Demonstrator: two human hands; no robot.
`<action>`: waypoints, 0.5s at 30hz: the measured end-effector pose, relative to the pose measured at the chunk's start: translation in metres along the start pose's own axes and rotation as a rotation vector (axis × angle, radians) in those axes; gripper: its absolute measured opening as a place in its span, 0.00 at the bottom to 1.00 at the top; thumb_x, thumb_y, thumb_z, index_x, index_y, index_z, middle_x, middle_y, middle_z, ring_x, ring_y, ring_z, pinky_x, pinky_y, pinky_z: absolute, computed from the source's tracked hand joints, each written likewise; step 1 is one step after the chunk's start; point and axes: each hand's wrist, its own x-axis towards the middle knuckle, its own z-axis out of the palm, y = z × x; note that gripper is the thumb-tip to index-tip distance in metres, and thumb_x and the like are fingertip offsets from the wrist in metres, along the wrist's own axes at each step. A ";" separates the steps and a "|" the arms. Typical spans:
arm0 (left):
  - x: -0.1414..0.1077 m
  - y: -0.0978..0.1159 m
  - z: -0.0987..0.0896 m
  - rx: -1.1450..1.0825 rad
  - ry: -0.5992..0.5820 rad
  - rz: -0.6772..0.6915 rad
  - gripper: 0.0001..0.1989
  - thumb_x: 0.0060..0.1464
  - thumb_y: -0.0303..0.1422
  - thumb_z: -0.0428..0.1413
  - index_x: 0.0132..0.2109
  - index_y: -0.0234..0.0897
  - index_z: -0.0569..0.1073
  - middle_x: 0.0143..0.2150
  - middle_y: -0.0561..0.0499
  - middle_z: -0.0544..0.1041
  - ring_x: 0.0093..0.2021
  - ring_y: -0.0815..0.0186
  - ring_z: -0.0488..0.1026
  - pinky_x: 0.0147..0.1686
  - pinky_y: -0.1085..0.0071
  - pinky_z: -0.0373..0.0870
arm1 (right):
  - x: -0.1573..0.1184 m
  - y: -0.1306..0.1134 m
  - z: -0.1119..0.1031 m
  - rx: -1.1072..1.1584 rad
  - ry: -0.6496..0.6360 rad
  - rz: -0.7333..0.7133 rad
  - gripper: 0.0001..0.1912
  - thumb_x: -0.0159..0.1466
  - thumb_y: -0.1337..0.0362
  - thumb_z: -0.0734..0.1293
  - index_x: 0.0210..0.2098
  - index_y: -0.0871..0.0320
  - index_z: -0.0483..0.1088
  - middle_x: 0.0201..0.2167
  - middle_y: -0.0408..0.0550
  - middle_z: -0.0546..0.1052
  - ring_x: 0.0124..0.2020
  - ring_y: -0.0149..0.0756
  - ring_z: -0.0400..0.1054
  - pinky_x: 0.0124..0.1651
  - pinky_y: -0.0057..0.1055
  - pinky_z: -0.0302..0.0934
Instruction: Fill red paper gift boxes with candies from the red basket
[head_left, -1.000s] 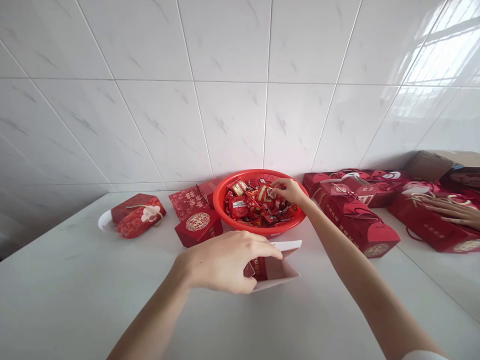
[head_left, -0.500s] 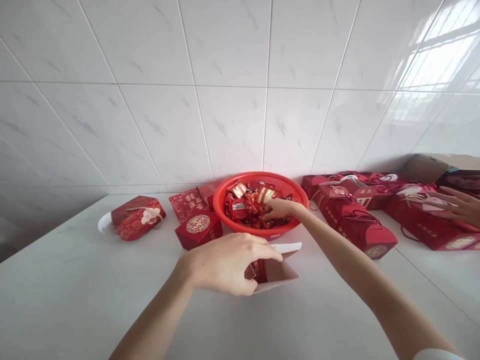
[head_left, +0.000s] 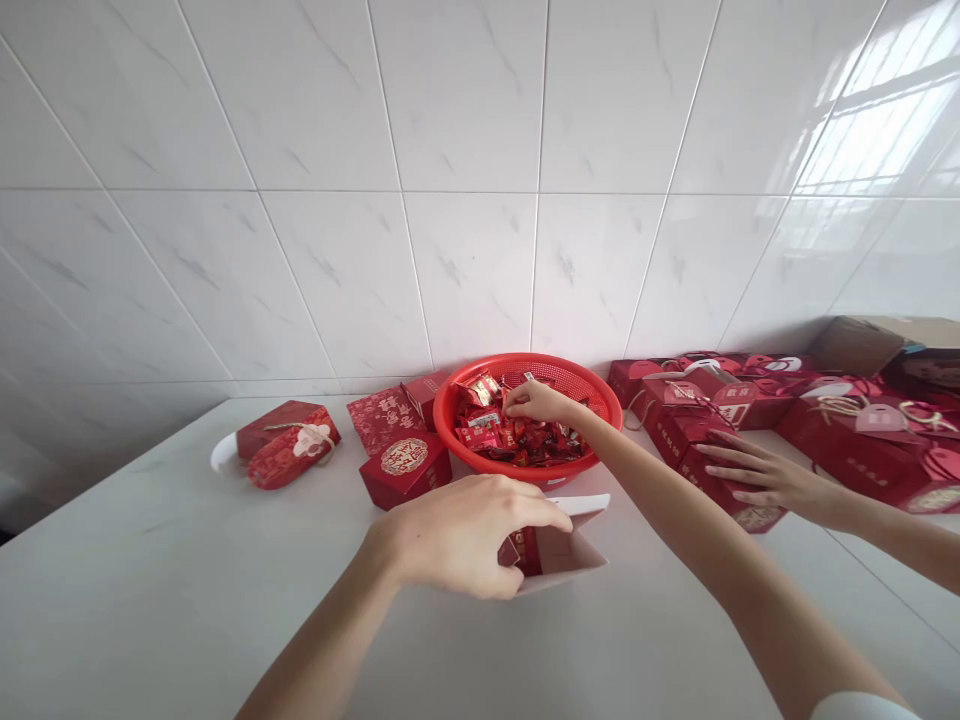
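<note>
My left hand grips an open carton with a pale inside, thumb and fingers around its near left edge. Some red packets show inside the carton, partly hidden by the hand. Behind it stands a red plastic basket filled with red and gold wrapped sweets. My right hand is over the sweets in the basket, fingers pinched together; what they hold is too small to make out.
Left of the basket lie red boxes and a box on a white dish. Many red boxes with cords stand at the right, where another person's hand touches one. A brown cardboard box is behind them.
My right hand has shifted a little left and up among the sweets. The other person's hand has moved left onto a nearer red box. My left hand still holds the carton.
</note>
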 end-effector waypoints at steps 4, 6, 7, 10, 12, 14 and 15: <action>0.000 -0.002 -0.001 -0.057 0.002 0.047 0.33 0.50 0.26 0.57 0.63 0.55 0.71 0.50 0.52 0.80 0.46 0.59 0.77 0.46 0.68 0.71 | -0.005 0.015 0.003 -0.165 -0.143 0.105 0.12 0.52 0.76 0.68 0.29 0.54 0.80 0.33 0.47 0.82 0.37 0.44 0.75 0.42 0.35 0.66; 0.001 -0.002 -0.001 -0.063 0.008 0.054 0.33 0.50 0.26 0.57 0.63 0.54 0.70 0.50 0.52 0.80 0.46 0.59 0.77 0.46 0.68 0.71 | -0.004 0.019 0.007 -0.255 -0.143 0.174 0.11 0.52 0.74 0.70 0.31 0.55 0.80 0.37 0.53 0.82 0.42 0.53 0.75 0.45 0.43 0.66; 0.001 -0.002 -0.001 -0.062 0.008 0.054 0.33 0.51 0.26 0.57 0.63 0.53 0.71 0.49 0.52 0.80 0.45 0.59 0.77 0.45 0.67 0.71 | -0.002 0.020 0.009 -0.292 -0.136 0.199 0.09 0.52 0.72 0.71 0.33 0.56 0.80 0.39 0.57 0.82 0.45 0.57 0.75 0.46 0.47 0.66; 0.001 0.000 -0.001 -0.060 0.008 0.039 0.30 0.51 0.27 0.58 0.61 0.51 0.73 0.46 0.51 0.80 0.44 0.59 0.77 0.45 0.67 0.71 | 0.008 0.016 0.017 -0.358 -0.118 0.227 0.12 0.53 0.65 0.75 0.38 0.59 0.78 0.43 0.64 0.80 0.51 0.63 0.72 0.48 0.52 0.66; 0.002 0.001 -0.001 -0.064 0.014 0.029 0.28 0.51 0.27 0.58 0.60 0.51 0.74 0.45 0.52 0.80 0.43 0.59 0.77 0.46 0.67 0.70 | 0.016 0.011 0.021 -0.375 -0.124 0.233 0.14 0.51 0.65 0.77 0.38 0.60 0.78 0.42 0.63 0.80 0.51 0.63 0.72 0.48 0.51 0.66; 0.002 0.001 -0.001 -0.065 0.019 0.030 0.28 0.51 0.27 0.58 0.59 0.51 0.75 0.45 0.52 0.80 0.43 0.59 0.77 0.45 0.68 0.70 | 0.023 0.008 0.021 -0.376 -0.154 0.246 0.13 0.49 0.68 0.78 0.34 0.60 0.78 0.37 0.60 0.81 0.47 0.62 0.74 0.47 0.50 0.67; 0.002 0.001 -0.001 -0.063 0.019 0.035 0.28 0.51 0.27 0.58 0.59 0.51 0.75 0.45 0.52 0.80 0.43 0.59 0.77 0.45 0.68 0.70 | 0.025 0.007 0.020 -0.369 -0.176 0.253 0.12 0.48 0.69 0.79 0.32 0.60 0.77 0.34 0.57 0.80 0.44 0.60 0.75 0.46 0.48 0.68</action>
